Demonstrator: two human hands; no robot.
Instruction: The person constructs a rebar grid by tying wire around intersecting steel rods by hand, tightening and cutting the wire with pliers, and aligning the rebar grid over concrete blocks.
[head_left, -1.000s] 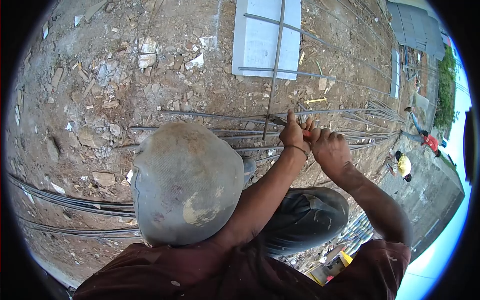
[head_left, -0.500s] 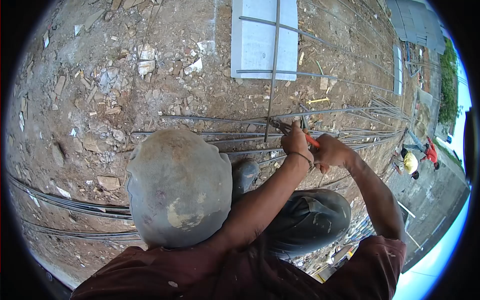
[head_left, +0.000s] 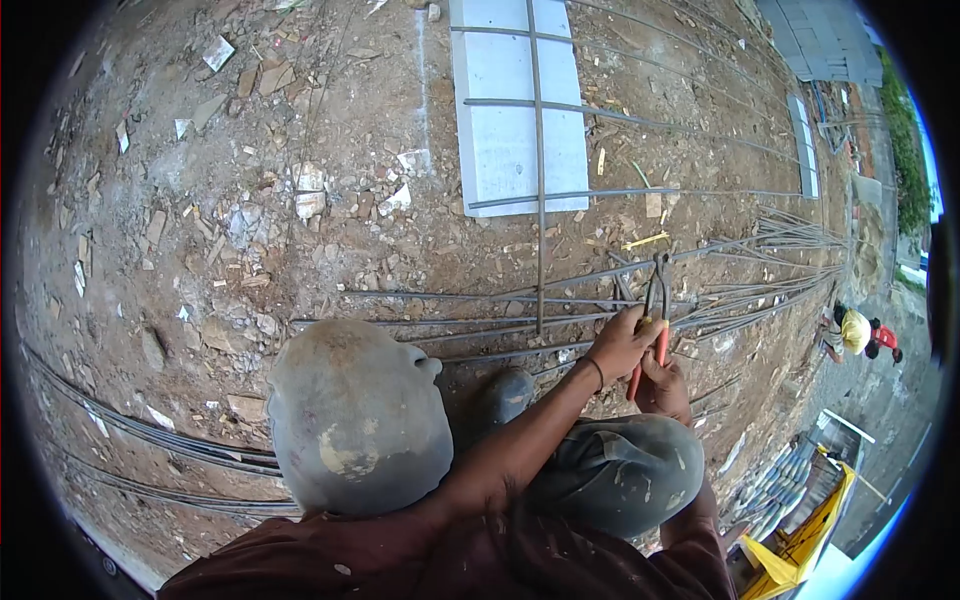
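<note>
Orange-handled pincers (head_left: 662, 335) point away from me, their metal jaws above the bundled rebar (head_left: 580, 322). My right hand (head_left: 662, 385) is closed around the lower part of the handles. My left hand (head_left: 618, 345), with a thin band at the wrist, is closed at the upper handles, its fingers pressed against them; whether it also pinches a wire cannot be made out. A crosswise rebar (head_left: 540, 180) ends just left of my left hand. My knees (head_left: 360, 420) are bent on either side of my left forearm.
Long bars lie over pale boards (head_left: 525, 130) on rubble-strewn ground. More rebar (head_left: 150, 430) runs at the left. Two people (head_left: 855, 330) are bent down at the far right. Grey blocks (head_left: 820, 40) are stacked at the upper right, a yellow sheet (head_left: 800, 550) at the lower right.
The pincers have come away from the crosswise bar's end and swung to point forward. Both hands have shifted with them, the right arm drawn down behind my right knee. The camera view has tilted.
</note>
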